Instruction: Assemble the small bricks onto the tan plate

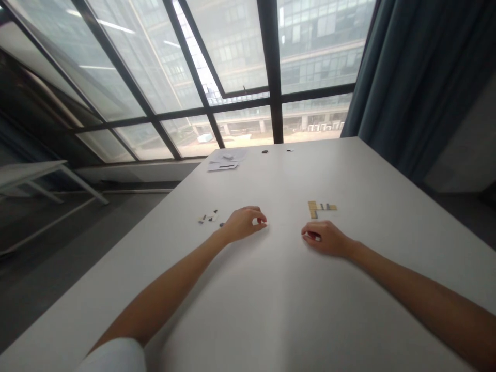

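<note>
Thumb and fingertips of my left hand pinch a small white piece just above or on the white table. My right hand is closed with its fingertips together, low over the table; what they hold, if anything, is too small to make out. Just beyond the right hand lies a flat group of yellow and grey pieces, set close together in an angled shape. Several small loose pieces, white, dark and yellowish, are scattered to the left of my left hand, one dark piece close to its wrist.
Papers and a flat white item with a dark strip lie at the table's far left corner. A dark round object and a small black-and-white item sit along the far edge. Windows and a blue curtain stand beyond.
</note>
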Action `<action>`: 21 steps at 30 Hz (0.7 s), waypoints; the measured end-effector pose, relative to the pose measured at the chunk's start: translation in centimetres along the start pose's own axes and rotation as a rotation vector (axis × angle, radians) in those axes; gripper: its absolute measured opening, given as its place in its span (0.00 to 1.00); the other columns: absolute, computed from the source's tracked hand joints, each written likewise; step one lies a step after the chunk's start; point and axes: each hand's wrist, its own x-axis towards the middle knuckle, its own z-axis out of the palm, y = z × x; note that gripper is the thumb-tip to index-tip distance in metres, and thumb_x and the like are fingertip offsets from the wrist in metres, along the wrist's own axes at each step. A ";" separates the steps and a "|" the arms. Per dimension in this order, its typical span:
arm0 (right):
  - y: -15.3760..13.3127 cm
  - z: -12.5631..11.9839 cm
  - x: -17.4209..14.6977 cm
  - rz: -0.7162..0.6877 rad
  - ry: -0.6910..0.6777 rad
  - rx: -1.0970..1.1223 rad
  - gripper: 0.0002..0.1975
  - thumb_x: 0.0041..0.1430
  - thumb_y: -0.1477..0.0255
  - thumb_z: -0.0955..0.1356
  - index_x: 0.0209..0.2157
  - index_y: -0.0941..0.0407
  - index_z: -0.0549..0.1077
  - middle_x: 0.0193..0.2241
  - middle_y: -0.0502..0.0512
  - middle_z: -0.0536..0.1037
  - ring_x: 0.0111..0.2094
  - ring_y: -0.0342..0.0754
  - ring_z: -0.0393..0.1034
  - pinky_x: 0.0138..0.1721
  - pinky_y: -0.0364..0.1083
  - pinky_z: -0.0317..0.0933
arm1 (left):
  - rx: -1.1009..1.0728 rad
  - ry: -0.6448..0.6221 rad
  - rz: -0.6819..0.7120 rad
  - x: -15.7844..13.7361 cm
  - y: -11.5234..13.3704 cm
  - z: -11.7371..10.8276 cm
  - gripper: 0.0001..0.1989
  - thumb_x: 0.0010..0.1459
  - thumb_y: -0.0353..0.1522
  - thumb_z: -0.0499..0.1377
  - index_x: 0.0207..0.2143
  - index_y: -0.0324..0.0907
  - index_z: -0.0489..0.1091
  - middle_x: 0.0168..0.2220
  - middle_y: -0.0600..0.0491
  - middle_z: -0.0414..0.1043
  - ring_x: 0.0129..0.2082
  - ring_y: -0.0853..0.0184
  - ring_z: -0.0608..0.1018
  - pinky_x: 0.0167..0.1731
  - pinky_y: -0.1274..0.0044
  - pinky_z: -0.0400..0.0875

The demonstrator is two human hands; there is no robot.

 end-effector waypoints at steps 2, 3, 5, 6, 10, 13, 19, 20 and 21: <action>0.1 0.0 0.2 0.028 0.052 0.028 0.09 0.63 0.70 0.66 0.38 0.57 0.78 0.24 0.51 0.74 0.25 0.42 0.64 0.31 0.42 0.57 | -0.022 -0.031 0.091 1.0 1.2 0.8 0.12 0.63 0.41 0.58 0.39 0.48 0.80 0.39 0.52 0.76 0.37 0.67 0.76 0.38 0.78 0.66; 0.2 -0.1 0.3 0.043 0.063 0.045 0.10 0.63 0.70 0.66 0.40 0.57 0.78 0.26 0.51 0.74 0.25 0.42 0.64 0.31 0.42 0.57 | -0.034 -0.034 0.134 1.5 1.8 1.3 0.12 0.64 0.41 0.58 0.40 0.49 0.80 0.39 0.52 0.76 0.38 0.68 0.76 0.39 0.78 0.65; 0.4 -0.1 0.4 0.067 0.080 0.072 0.10 0.64 0.68 0.67 0.43 0.56 0.79 0.28 0.52 0.76 0.26 0.42 0.64 0.32 0.42 0.58 | -0.059 -0.023 0.203 2.5 2.7 2.2 0.12 0.65 0.41 0.58 0.41 0.50 0.80 0.38 0.53 0.74 0.37 0.69 0.75 0.39 0.79 0.65; 0.5 -0.1 0.5 0.074 0.092 0.081 0.10 0.65 0.68 0.67 0.43 0.56 0.79 0.30 0.53 0.76 0.26 0.42 0.64 0.32 0.42 0.59 | -0.070 -0.013 0.227 3.0 3.2 2.7 0.12 0.65 0.41 0.57 0.42 0.50 0.80 0.37 0.53 0.73 0.36 0.69 0.75 0.38 0.79 0.65; 0.9 -0.1 0.6 0.102 0.143 0.139 0.10 0.64 0.65 0.69 0.41 0.55 0.81 0.31 0.54 0.76 0.28 0.44 0.65 0.33 0.43 0.60 | -0.105 0.010 0.300 4.6 4.6 4.4 0.14 0.67 0.42 0.56 0.44 0.50 0.80 0.33 0.53 0.70 0.33 0.70 0.74 0.36 0.80 0.63; 1.1 -0.1 0.7 0.128 0.150 0.217 0.11 0.62 0.65 0.70 0.41 0.55 0.81 0.31 0.53 0.76 0.28 0.43 0.64 0.32 0.43 0.59 | -0.135 0.026 0.320 5.4 4.9 5.2 0.15 0.68 0.42 0.55 0.44 0.49 0.80 0.30 0.53 0.69 0.32 0.70 0.73 0.35 0.80 0.63; 0.9 -0.2 0.8 0.189 0.196 0.309 0.13 0.60 0.63 0.71 0.40 0.57 0.82 0.27 0.52 0.74 0.25 0.42 0.60 0.28 0.42 0.56 | -0.262 0.086 0.324 6.2 4.1 6.2 0.15 0.65 0.43 0.58 0.42 0.47 0.82 0.27 0.53 0.67 0.30 0.70 0.72 0.33 0.80 0.63; 0.9 -0.2 0.9 0.194 0.201 0.325 0.13 0.60 0.63 0.71 0.40 0.57 0.82 0.27 0.52 0.74 0.24 0.42 0.59 0.27 0.42 0.55 | -0.285 0.106 0.318 6.4 4.0 6.4 0.15 0.64 0.44 0.59 0.41 0.47 0.82 0.26 0.54 0.66 0.29 0.70 0.71 0.33 0.80 0.63; 0.9 -0.2 0.9 0.196 0.209 0.340 0.14 0.59 0.63 0.71 0.40 0.57 0.82 0.27 0.52 0.74 0.24 0.41 0.59 0.27 0.42 0.55 | -0.306 0.131 0.313 6.5 4.0 6.5 0.16 0.63 0.44 0.59 0.40 0.46 0.82 0.26 0.54 0.66 0.28 0.71 0.71 0.32 0.80 0.63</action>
